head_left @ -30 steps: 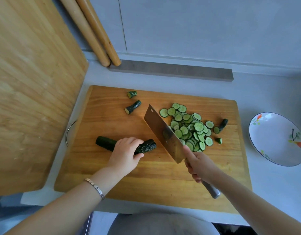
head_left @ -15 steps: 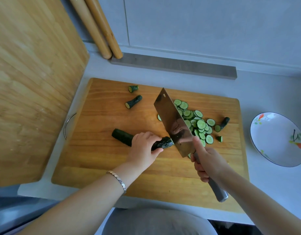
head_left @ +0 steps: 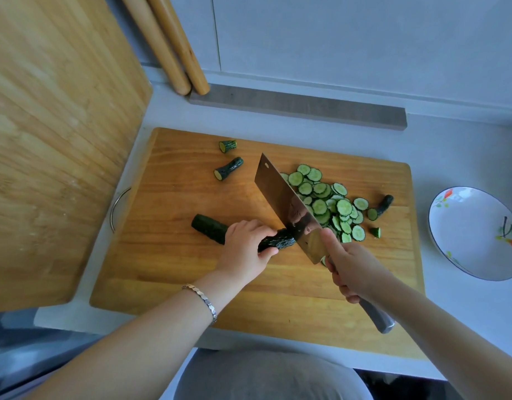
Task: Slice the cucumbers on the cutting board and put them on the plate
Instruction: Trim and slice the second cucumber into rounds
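slicing: my left fingers (head_left: 250, 228) grip dark green cucumber (head_left: 210, 228), right fingers (head_left: 347, 288) clench steel cleaver (head_left: 280, 194); next needs thin even cuts.

No legible text, label, brand, number or sign

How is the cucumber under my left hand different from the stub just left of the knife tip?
The cucumber is long and gripped by the left hand; the stub is short and lies free. The cucumber meets the cleaver blade; the stub lies apart from it. Both are dark green, on the cutting board.
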Action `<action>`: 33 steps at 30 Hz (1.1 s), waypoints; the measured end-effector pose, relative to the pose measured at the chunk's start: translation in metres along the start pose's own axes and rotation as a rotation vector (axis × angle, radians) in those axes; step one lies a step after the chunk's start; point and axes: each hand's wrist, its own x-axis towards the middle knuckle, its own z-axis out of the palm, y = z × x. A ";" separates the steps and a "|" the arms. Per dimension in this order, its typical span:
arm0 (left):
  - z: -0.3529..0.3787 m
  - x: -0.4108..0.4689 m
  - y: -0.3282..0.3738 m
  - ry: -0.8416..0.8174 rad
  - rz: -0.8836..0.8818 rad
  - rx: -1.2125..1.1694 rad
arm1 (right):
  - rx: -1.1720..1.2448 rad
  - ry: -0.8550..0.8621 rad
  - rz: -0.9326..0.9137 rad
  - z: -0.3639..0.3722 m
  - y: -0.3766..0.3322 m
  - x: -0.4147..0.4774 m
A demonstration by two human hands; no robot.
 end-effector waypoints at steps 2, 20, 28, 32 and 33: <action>-0.001 0.001 -0.001 -0.005 0.003 -0.006 | -0.003 -0.011 0.007 -0.001 -0.002 0.003; -0.002 0.003 0.000 -0.002 -0.008 -0.026 | 0.173 -0.002 -0.044 -0.003 0.006 -0.001; -0.001 0.004 -0.001 -0.004 0.000 -0.023 | 0.078 -0.015 -0.033 0.002 0.007 0.002; -0.001 0.003 -0.001 0.006 0.004 -0.025 | 0.075 -0.040 -0.019 0.004 0.005 0.007; -0.001 0.003 -0.001 0.005 0.007 -0.028 | 0.075 -0.047 -0.006 0.006 0.005 0.010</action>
